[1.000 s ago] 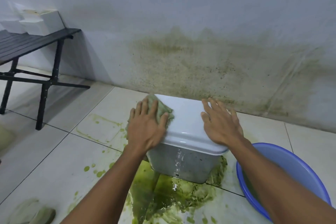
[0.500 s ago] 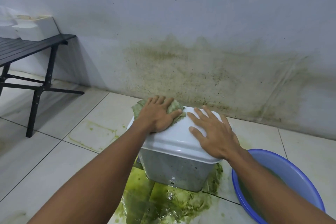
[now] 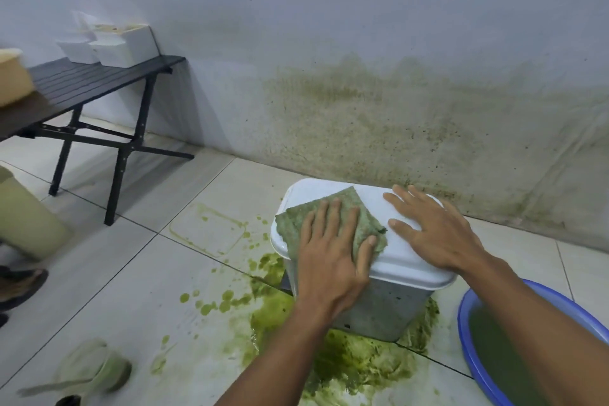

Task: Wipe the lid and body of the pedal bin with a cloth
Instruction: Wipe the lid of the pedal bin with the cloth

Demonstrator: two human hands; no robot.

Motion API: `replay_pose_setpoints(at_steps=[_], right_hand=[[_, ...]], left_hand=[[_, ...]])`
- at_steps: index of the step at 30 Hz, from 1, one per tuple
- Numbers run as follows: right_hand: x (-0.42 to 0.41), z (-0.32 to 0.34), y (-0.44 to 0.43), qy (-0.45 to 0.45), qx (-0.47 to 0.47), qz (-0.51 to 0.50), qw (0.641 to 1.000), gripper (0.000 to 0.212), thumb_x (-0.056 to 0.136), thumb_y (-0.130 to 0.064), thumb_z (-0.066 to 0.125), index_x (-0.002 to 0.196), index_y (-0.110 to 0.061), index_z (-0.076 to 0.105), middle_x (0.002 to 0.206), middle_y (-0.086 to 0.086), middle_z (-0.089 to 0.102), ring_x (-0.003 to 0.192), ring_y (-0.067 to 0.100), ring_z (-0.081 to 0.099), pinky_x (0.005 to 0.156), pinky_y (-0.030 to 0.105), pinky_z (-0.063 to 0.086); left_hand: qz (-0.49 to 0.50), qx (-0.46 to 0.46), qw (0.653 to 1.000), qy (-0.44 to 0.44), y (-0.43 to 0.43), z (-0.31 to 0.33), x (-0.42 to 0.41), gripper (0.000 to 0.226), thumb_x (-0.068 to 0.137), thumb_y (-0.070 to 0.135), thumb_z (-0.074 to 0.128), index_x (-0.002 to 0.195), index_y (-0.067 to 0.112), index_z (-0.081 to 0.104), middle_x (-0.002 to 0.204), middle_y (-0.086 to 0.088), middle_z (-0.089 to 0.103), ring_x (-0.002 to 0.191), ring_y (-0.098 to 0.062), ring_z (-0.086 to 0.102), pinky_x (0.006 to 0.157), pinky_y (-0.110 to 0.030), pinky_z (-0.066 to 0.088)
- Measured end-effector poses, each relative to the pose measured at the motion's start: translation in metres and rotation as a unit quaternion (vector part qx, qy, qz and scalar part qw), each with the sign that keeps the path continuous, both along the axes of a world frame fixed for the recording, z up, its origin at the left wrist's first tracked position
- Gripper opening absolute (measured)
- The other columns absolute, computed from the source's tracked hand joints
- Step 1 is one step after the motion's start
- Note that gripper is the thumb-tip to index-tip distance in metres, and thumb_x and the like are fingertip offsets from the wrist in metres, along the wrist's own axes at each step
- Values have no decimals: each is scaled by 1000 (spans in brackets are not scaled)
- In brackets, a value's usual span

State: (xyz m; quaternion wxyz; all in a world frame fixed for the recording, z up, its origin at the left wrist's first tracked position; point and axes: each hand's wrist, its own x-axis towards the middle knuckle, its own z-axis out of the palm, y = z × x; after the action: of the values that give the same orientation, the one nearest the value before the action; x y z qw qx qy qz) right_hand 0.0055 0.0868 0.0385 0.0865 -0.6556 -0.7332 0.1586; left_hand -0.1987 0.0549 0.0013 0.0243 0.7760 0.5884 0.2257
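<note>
- Pressing the left hand flat, fingers straight, onto a green cloth spread over the left half of the white lid.
- Resting the right hand open on the lid's right half, gripping nothing.
- Under both: pedal bin, upright on tiled floor near the stained wall, amid a green spill.
- Just right of it, a blue basin of green water.
</note>
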Motion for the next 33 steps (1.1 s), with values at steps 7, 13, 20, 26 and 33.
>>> replay_pose_setpoints(at_steps=[7,13,20,26,33], right_hand=[[-47,6,6,-30,11,-100,994,56,102,-48,26,156,-34,20,166,-7,11,154,18,3,114,68,-11],[-52,-9,7,-106,8,-70,992,68,98,-62,8,158,-32,0,167,-2,-3,154,25,-7,112,72,-8],[-13,1,26,-82,20,27,996,61,100,-61,17,157,-41,7,167,-8,4,154,17,2,119,62,-6],[3,-2,29,-53,33,54,997,51,105,-51,20,155,-44,16,166,-12,12,153,11,1,119,57,-12],[5,-3,29,61,62,-15,996,45,108,-37,26,150,-30,40,160,-12,31,151,10,16,122,51,-7]], left_hand=[[121,-47,980,-148,27,7,-45,70,98,61,28,159,28,33,168,-2,25,154,-20,20,127,-40,13],[44,-207,973,-93,102,32,-65,62,106,50,32,163,28,21,168,1,25,152,-24,29,118,-42,27],[76,-195,974,-91,65,27,-45,65,107,47,31,163,21,12,169,-5,16,154,-26,19,122,-48,26],[-19,-124,990,62,18,21,-23,76,102,62,7,164,19,0,171,-5,-9,157,-23,-16,128,-44,-9],[-113,-100,976,156,23,28,32,74,103,61,3,163,18,-7,171,-11,-8,157,-32,-12,127,-50,-5]])
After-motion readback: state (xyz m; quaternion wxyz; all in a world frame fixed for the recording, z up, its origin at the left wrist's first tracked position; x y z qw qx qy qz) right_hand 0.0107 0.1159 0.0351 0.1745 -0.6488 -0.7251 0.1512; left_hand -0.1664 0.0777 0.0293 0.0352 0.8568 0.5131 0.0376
